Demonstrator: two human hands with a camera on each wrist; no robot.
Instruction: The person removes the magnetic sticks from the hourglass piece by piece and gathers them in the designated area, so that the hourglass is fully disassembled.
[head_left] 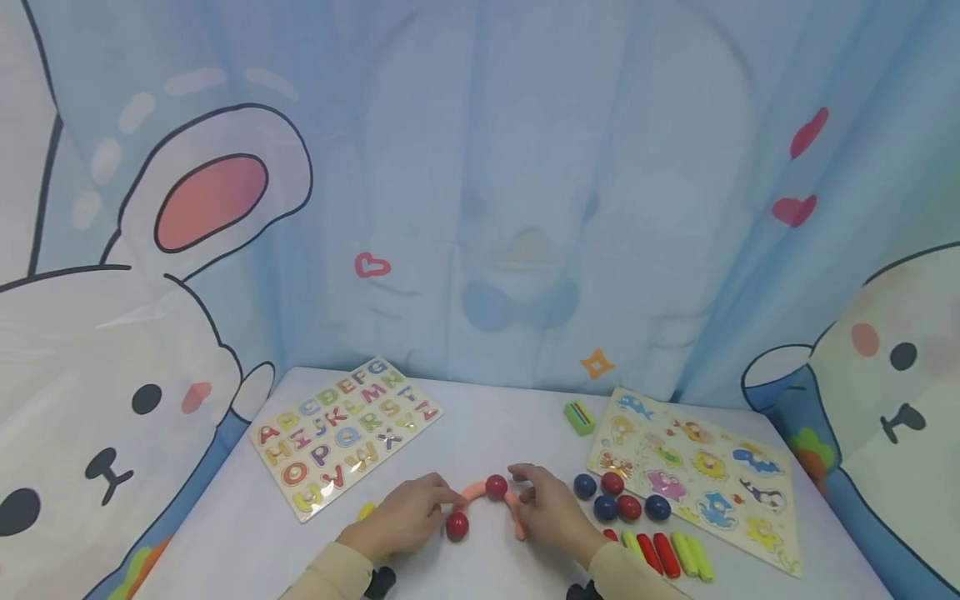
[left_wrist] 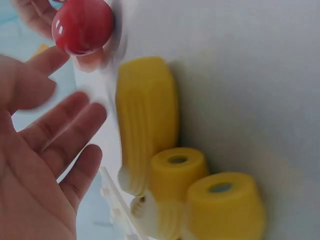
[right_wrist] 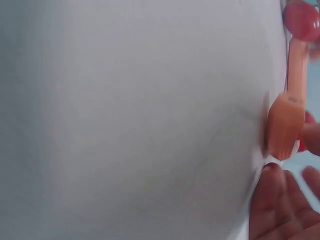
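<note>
Orange sticks [head_left: 472, 492] lie in an arch on the white table, with one red ball [head_left: 496, 487] at the top and another red ball [head_left: 457, 526] at the left end. My left hand [head_left: 411, 512] reaches in from the left, its index fingertip close by the left ball. In the left wrist view its other fingers are loosely spread and hold nothing. At the arch's right side is my right hand [head_left: 551, 512], fingers relaxed around the nearer orange stick [right_wrist: 286, 125]; whether they touch it is unclear. Yellow sticks [left_wrist: 147, 110], some with holed ends, lie below the left hand.
A letter puzzle board [head_left: 345, 437] lies back left, an animal puzzle board [head_left: 697, 475] on the right. Beside the right forearm are blue balls [head_left: 657, 507], more red balls [head_left: 628, 507], and red sticks [head_left: 666, 555] and lime sticks [head_left: 701, 559]. A green block [head_left: 580, 418] sits behind.
</note>
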